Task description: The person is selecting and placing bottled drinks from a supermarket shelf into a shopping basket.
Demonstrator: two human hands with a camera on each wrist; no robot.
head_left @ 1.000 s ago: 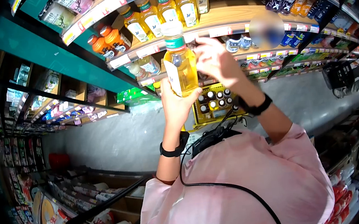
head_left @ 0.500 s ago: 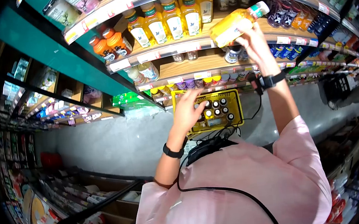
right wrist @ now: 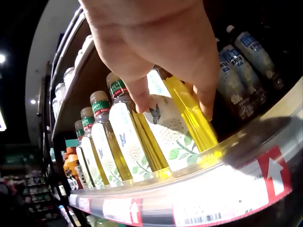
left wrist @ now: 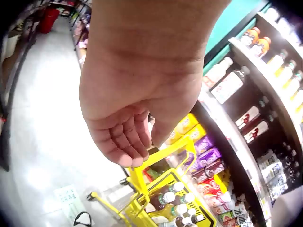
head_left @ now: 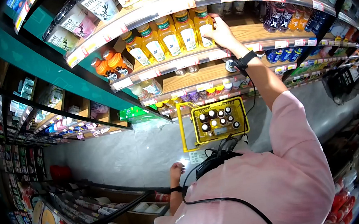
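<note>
On the wooden shelf stands a row of yellow tea bottles with green neck bands and white labels. My right hand [head_left: 225, 35] grips the bottle [head_left: 204, 30] at the row's right end. In the right wrist view, the thumb lies on one side of this upright bottle [right wrist: 171, 135] and the fingers on the other, its cap hidden under the palm. My left hand [head_left: 176, 173] hangs low by my body, nearest the yellow shopping basket [head_left: 196, 130]. In the left wrist view its fingers [left wrist: 125, 144] curl loosely around nothing.
Several capped bottles [head_left: 212, 113] stand in the basket on the floor, its handle [head_left: 182, 131] tipped to the left. Orange-capped bottles [head_left: 118, 62] stand left of the tea. Dark purple bottles [head_left: 275, 18] are farther right. A black cable [head_left: 224, 201] runs across my shirt.
The bottle passed from my left hand to my right, swung out tilted on the right, and now stands upright at the row's end. My left hand has dropped down to my side.
</note>
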